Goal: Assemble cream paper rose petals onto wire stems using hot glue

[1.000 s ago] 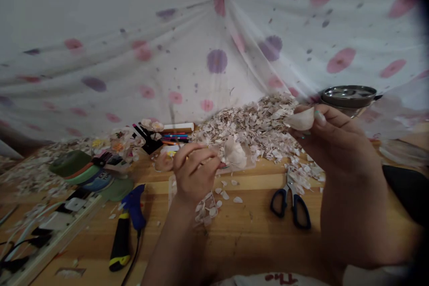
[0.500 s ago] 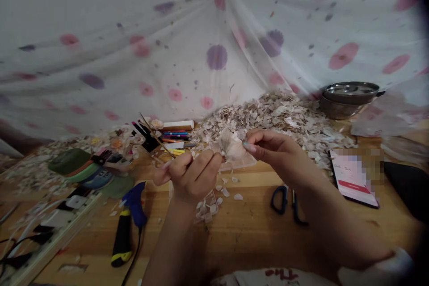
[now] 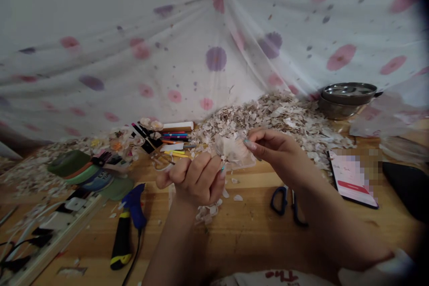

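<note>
Wooden table (image 3: 248,228), pale petals (image 3: 233,148) between curled left grip (image 3: 199,178), contents hidden, and right grip (image 3: 278,149) pinching their edge

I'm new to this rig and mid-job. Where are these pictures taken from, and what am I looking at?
There is no machine here: a person works with two bare hands, filmed by one head-worn camera looking forward and down. The right hand pinches at the edge of a pale petal-like cluster. The left hand is curled beside it, hiding whatever it may grip. On the wooden table lie a blue glue gun, blue-handled scissors and a phone. Behind are a heap of pale flakes and stacked metal bowls.
</note>
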Demonstrator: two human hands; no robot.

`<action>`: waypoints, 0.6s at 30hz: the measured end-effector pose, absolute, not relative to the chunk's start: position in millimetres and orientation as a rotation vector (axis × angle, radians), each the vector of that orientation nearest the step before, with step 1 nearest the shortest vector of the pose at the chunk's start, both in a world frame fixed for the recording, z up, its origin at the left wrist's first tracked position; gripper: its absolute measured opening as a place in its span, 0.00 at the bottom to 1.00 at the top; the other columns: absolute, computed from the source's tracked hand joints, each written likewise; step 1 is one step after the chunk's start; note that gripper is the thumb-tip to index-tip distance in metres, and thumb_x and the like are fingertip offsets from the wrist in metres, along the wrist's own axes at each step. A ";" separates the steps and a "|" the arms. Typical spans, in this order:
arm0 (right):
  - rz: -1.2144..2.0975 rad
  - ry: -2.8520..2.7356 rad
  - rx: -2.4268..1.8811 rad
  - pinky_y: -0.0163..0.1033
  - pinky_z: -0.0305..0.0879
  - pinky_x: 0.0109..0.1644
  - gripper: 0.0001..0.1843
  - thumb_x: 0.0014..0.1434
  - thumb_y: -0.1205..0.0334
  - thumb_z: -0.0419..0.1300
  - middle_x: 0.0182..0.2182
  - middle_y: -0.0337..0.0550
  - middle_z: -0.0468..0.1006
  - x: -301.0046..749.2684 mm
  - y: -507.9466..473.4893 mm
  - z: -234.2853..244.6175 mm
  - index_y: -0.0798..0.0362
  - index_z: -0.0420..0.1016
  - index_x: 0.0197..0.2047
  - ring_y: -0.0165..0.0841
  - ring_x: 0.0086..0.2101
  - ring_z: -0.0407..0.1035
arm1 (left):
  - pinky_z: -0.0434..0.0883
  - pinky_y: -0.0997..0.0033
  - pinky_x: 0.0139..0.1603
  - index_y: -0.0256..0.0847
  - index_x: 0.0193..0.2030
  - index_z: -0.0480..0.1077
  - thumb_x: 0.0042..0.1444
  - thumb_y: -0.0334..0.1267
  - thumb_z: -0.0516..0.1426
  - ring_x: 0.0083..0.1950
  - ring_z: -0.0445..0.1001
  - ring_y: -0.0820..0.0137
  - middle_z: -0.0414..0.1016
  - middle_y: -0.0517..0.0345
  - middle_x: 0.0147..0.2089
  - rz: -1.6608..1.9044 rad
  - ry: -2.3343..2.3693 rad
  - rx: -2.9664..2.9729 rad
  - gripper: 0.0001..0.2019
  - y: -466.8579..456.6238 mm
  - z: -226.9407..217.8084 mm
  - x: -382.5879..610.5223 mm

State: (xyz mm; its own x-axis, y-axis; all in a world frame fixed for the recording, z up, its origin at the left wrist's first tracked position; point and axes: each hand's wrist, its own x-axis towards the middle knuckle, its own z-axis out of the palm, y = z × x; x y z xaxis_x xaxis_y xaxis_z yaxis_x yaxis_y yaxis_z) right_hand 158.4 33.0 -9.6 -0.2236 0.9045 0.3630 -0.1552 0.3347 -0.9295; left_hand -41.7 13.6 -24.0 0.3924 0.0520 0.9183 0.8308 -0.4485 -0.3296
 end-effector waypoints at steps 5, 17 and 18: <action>1.197 -1.424 -0.708 0.34 0.55 0.33 0.07 0.54 0.60 0.63 0.29 0.35 0.67 154.2 33.7 -9.4 0.53 0.72 0.29 0.25 0.28 0.58 | 0.55 0.61 0.35 0.44 0.31 0.71 0.50 0.44 0.58 0.33 0.59 0.64 0.70 0.55 0.28 -1.151 -0.727 -1.706 0.06 15.0 -24.9 -41.2; 1.565 -1.344 -0.513 0.34 0.58 0.37 0.07 0.53 0.59 0.66 0.30 0.37 0.68 142.3 12.1 -8.0 0.51 0.73 0.28 0.27 0.32 0.61 | 0.62 0.56 0.37 0.46 0.23 0.64 0.52 0.55 0.55 0.34 0.63 0.62 0.64 0.54 0.24 -1.530 -1.066 -1.929 0.16 10.8 -32.6 -46.4; 1.570 -1.346 -0.523 0.34 0.58 0.38 0.08 0.52 0.59 0.66 0.30 0.37 0.68 140.3 10.9 -8.7 0.51 0.73 0.28 0.28 0.33 0.61 | 0.64 0.55 0.38 0.46 0.23 0.64 0.51 0.57 0.55 0.36 0.65 0.60 0.64 0.54 0.25 -1.530 -1.147 -1.978 0.18 12.4 -34.1 -47.7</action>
